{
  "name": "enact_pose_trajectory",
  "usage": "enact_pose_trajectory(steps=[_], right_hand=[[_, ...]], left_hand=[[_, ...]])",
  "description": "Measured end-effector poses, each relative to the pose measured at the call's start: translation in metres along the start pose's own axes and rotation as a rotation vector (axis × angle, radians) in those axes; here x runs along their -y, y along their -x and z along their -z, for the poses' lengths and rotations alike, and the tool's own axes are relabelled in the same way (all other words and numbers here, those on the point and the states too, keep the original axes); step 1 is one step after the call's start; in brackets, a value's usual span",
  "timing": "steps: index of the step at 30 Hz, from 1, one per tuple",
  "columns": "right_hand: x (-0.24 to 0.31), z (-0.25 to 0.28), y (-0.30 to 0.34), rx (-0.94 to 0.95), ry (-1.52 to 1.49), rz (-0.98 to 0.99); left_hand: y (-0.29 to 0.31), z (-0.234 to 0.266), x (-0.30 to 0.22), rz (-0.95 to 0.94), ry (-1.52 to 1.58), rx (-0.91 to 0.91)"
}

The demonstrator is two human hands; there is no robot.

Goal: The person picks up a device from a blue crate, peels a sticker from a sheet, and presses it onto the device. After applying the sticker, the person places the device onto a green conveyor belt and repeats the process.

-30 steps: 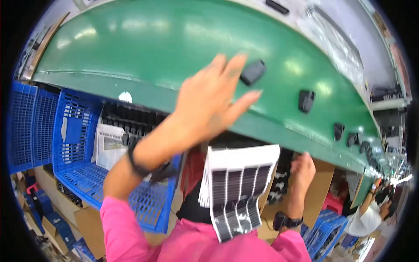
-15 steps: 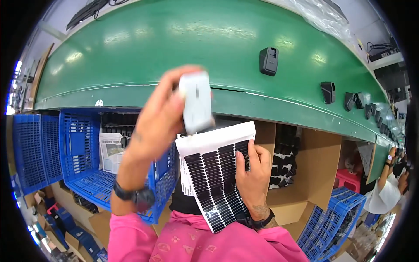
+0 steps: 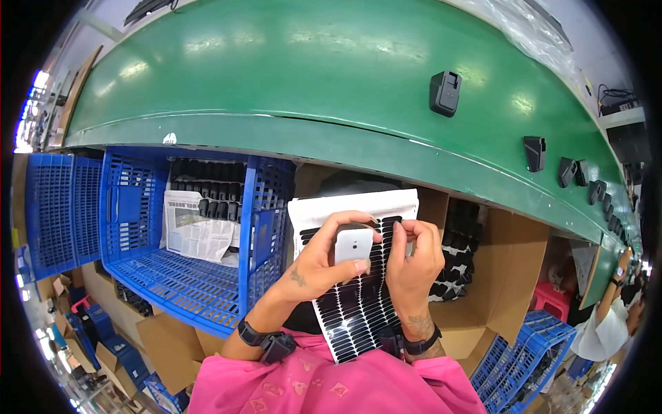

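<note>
My left hand [image 3: 318,265] is closed around a small white rounded device [image 3: 354,246] with a dark dot on its face. One fingertip of that hand reaches to the upper rows of a white sheet of narrow black stickers [image 3: 348,310], and a dark strip shows there. At the sheet's upper right edge, my right hand [image 3: 416,259] is curled with the thumb against the fingers; what is pinched there, if anything, is hidden. The sheet slopes down over my lap, its bare white band at the top.
Beyond lies a green workbench [image 3: 241,83] bearing a black charger-like device [image 3: 445,94] and several others in a row. To the left stands a blue crate [image 3: 165,290] with black parts and newspaper; to the right, a cardboard box [image 3: 514,259]. A co-worker [image 3: 607,310] is at far right.
My left hand has lowered the white device from near the bench edge to over the sticker sheet, beside my right hand. My right hand's fingers have curled in.
</note>
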State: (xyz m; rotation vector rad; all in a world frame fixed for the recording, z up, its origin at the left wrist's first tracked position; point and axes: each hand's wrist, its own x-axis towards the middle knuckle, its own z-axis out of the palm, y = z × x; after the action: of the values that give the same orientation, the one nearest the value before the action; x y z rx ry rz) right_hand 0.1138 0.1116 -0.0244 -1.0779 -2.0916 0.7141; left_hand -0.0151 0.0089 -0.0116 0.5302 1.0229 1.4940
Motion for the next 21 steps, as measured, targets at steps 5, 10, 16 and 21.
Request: enact_pose_trajectory(steps=[5, 10, 16, 21], right_hand=[[0.02, 0.025, 0.005, -0.022, -0.048, 0.054], [0.032, 0.051, 0.008, 0.098, -0.904, -0.465], [0.058, 0.049, 0.002, 0.213, -1.156, -0.588], [0.068, 0.048, 0.003, 0.165, -1.145, -0.561]], left_hand=[[0.001, -0.002, -0.001, -0.025, 0.057, -0.029], [0.005, -0.024, -0.016, 0.148, 0.07, -0.142], [0.021, -0.036, -0.026, 0.043, -0.214, -0.034], [0.026, -0.036, -0.033, 0.006, -0.235, -0.015]])
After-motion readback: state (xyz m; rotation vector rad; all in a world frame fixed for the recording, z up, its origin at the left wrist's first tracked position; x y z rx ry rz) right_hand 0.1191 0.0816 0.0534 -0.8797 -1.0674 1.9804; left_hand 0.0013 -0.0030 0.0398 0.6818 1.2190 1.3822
